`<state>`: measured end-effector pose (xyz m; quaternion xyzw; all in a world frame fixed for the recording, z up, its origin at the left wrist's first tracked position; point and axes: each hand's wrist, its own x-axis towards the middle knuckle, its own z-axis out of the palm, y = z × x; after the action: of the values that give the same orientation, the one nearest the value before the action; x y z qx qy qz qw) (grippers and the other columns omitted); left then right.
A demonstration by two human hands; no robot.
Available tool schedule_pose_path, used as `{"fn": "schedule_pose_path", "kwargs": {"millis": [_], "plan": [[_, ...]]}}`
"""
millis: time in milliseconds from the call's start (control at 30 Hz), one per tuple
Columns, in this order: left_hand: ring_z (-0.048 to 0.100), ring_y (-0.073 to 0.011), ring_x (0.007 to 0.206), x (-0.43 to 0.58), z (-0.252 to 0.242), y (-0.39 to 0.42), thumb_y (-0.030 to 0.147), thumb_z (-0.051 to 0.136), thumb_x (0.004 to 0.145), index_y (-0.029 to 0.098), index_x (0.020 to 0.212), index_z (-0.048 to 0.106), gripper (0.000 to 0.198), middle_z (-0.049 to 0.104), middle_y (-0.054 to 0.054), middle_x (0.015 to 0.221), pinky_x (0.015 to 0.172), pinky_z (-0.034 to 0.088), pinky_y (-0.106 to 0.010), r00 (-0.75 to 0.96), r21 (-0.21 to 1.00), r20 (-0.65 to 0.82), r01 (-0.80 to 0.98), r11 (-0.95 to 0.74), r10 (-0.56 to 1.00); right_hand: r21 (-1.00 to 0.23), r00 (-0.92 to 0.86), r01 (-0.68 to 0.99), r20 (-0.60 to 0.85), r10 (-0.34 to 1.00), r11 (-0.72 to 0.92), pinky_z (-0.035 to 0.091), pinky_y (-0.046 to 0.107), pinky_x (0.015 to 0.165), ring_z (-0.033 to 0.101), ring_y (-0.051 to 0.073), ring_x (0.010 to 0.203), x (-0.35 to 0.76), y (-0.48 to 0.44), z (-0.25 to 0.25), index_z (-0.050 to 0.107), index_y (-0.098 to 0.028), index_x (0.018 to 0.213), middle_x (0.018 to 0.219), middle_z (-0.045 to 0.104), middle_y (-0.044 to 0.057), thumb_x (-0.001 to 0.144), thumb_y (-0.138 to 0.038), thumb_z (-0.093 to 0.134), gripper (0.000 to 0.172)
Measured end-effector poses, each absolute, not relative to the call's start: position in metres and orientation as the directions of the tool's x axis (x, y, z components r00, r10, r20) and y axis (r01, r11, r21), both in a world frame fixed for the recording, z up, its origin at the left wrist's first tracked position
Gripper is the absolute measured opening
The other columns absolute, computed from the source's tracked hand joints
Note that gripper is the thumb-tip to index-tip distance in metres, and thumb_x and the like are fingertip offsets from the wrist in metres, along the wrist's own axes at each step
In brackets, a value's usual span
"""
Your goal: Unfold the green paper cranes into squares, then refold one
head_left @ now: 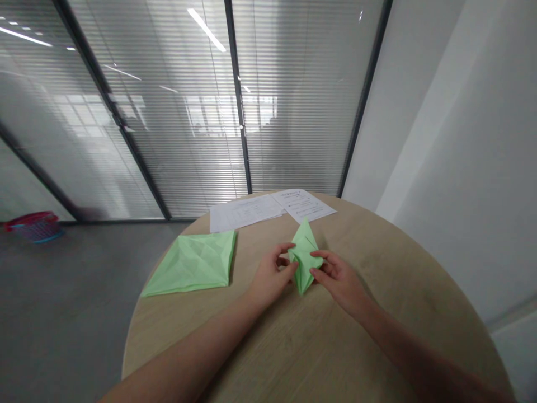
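A folded piece of light green paper (305, 252), shaped like a long diamond with layered flaps, is held just above the table between my two hands. On its left edge, my left hand (274, 271) pinches it between thumb and fingers. The fingers of my right hand (338, 277) grip the right corner, with thumb and index finger at its front. Fingertips behind the paper are partly hidden. To the left of my left hand lies a creased stack of green paper sheets (197, 262), apart from both hands.
Two white printed sheets (247, 212) lie at the far side of the round wooden table (403, 313). Beyond the table stands a glass partition with blinds (293, 112). A white wall (470, 168) rises on the right. A red and blue basket (36, 226) sits on the floor at left.
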<state>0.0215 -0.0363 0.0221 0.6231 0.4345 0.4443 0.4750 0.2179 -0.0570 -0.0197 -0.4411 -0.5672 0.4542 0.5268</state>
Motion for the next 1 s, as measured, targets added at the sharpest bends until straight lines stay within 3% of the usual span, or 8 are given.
{"fn": "schedule_pose_path", "kwargs": {"millis": [233, 367, 500, 633, 833, 1000], "plan": [[0.065, -0.0165, 0.077, 0.015, 0.025, -0.029, 0.018, 0.064, 0.073, 0.017, 0.129, 0.065, 0.056, 0.071, -0.008, 0.106, 0.065, 0.058, -0.028, 0.292, 0.994, 0.086, -0.095, -0.060, 0.953, -0.973, -0.113, -0.219, 0.101, 0.988, 0.075, 0.062, 0.041, 0.087, 0.072, 0.023, 0.097, 0.222, -0.058, -0.007, 0.067, -0.026, 0.129, 0.116, 0.074, 0.007, 0.073, -0.040, 0.086, 0.060], [0.065, -0.0166, 0.078, 0.013, 0.026, -0.028, 0.014, 0.062, 0.071, 0.019, 0.126, 0.068, 0.056, 0.072, -0.007, 0.111, 0.064, 0.058, -0.027, 0.308, 0.990, 0.109, -0.117, -0.076, 0.945, -0.951, -0.118, -0.303, 0.098, 0.988, 0.058, 0.062, 0.044, 0.090, 0.069, 0.025, 0.107, 0.224, -0.058, -0.004, 0.068, -0.027, 0.131, 0.125, 0.071, 0.007, 0.071, -0.037, 0.090, 0.065], [0.065, -0.0163, 0.073, 0.013, 0.024, -0.025, 0.010, 0.063, 0.072, 0.020, 0.125, 0.070, 0.055, 0.074, -0.006, 0.098, 0.064, 0.058, -0.028, 0.337, 0.991, 0.120, -0.091, -0.094, 0.934, -0.935, -0.130, -0.352, 0.105, 0.986, 0.053, 0.063, 0.043, 0.090, 0.069, 0.024, 0.106, 0.225, -0.056, -0.006, 0.067, -0.028, 0.134, 0.128, 0.070, 0.007, 0.067, -0.036, 0.093, 0.072], [0.067, -0.0167, 0.070, 0.013, 0.020, -0.022, 0.008, 0.063, 0.071, 0.015, 0.131, 0.068, 0.060, 0.075, -0.004, 0.088, 0.070, 0.059, -0.031, 0.344, 0.996, 0.088, -0.047, -0.077, 0.935, -0.937, -0.171, -0.345, 0.124, 0.977, 0.058, 0.063, 0.043, 0.089, 0.070, 0.023, 0.104, 0.228, -0.055, -0.009, 0.064, -0.029, 0.138, 0.128, 0.070, 0.008, 0.068, -0.035, 0.093, 0.076], [0.072, -0.0202, 0.085, 0.012, 0.022, -0.022, 0.005, 0.064, 0.073, 0.014, 0.121, 0.074, 0.050, 0.078, -0.009, 0.104, 0.079, 0.058, -0.032, 0.286, 0.990, 0.126, 0.031, -0.140, 0.950, -0.966, -0.162, -0.236, 0.145, 0.976, 0.105, 0.058, 0.042, 0.100, 0.068, 0.024, 0.113, 0.231, -0.055, -0.010, 0.064, -0.030, 0.138, 0.133, 0.068, 0.006, 0.073, -0.030, 0.086, 0.069], [0.072, -0.0241, 0.102, 0.014, 0.024, -0.026, 0.008, 0.064, 0.080, 0.013, 0.125, 0.071, 0.046, 0.077, -0.011, 0.117, 0.091, 0.058, -0.037, 0.282, 0.969, 0.220, 0.045, -0.241, 0.934, -0.973, -0.102, -0.081, 0.223, 0.970, 0.215, 0.053, 0.043, 0.105, 0.066, 0.025, 0.122, 0.228, -0.056, -0.007, 0.063, -0.029, 0.135, 0.135, 0.068, 0.006, 0.077, -0.030, 0.078, 0.060]]}}
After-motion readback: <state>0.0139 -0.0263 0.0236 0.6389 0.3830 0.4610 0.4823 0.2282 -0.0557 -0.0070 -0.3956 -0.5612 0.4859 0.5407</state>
